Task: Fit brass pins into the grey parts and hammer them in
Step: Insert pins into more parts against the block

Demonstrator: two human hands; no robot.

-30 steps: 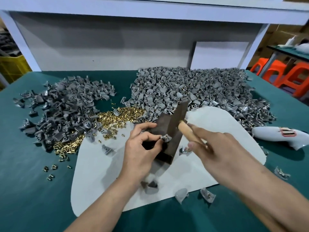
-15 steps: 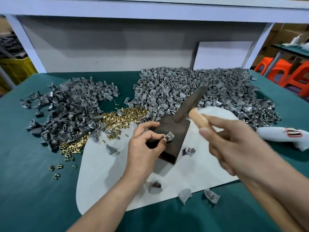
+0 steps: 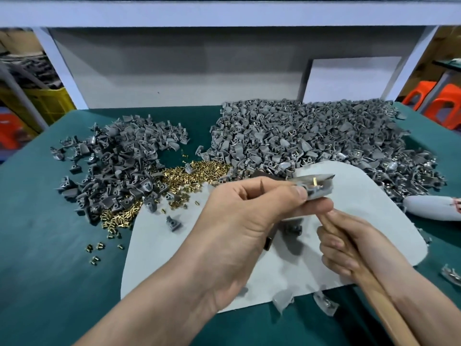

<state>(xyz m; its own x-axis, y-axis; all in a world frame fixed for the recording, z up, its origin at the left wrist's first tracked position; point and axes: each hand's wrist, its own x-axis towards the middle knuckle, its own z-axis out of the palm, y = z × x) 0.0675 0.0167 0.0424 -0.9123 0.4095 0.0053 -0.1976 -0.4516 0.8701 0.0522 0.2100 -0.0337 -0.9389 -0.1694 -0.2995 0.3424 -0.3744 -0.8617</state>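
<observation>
My left hand (image 3: 239, 221) is raised above the grey mat (image 3: 361, 221) and pinches a grey part (image 3: 316, 188) between thumb and fingers. A brass pin (image 3: 314, 181) stands up out of that part. Just below and to the right, my right hand (image 3: 349, 245) grips the wooden handle of the hammer (image 3: 389, 305); the hammer's head is hidden behind my left hand. A dark block (image 3: 270, 236) on the mat is mostly covered by my left hand. Loose brass pins (image 3: 199, 171) lie heaped between two piles of grey parts.
A smaller pile of grey parts (image 3: 119, 166) lies at the left, a bigger one (image 3: 311, 136) at the back right. Single grey parts (image 3: 174, 223) lie on the mat and by its front edge. A white tool (image 3: 434, 208) rests at the right on the green tabletop (image 3: 50, 270).
My left hand has lifted the grey part off the dark block and up toward the camera. My right hand has lowered the hammer and drawn it back, its head now out of sight.
</observation>
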